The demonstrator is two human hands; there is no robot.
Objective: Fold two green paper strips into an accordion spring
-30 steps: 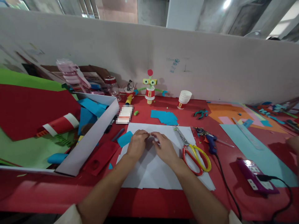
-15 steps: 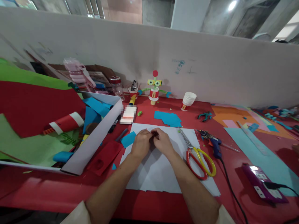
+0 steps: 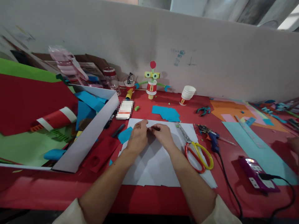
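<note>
My left hand [image 3: 137, 137] and my right hand [image 3: 163, 134] meet over the upper part of a white paper sheet [image 3: 151, 171]. Both have their fingers curled in a pinch, tips close together. Between them is a small dark spot, too small and shaded to name. Right of my right hand, scissors [image 3: 195, 153] with one red and one yellow handle lie on the sheet's edge. A blue paper piece [image 3: 124, 135] lies by my left hand, and cut blue paper [image 3: 166, 113] lies beyond the sheet.
An open white box [image 3: 93, 137] of coloured paper stands left. Behind are a paper-cup robot figure [image 3: 151, 87], stacked cups [image 3: 187, 94] and a jar [image 3: 111, 79]. On the right lie a glue gun [image 3: 214, 140] with a cord, pliers [image 3: 203, 110] and a purple power box [image 3: 257, 174].
The view has tilted down slightly, so things sit higher in the picture. My left fingers have lifted and parted a little from my right fingertips.
</note>
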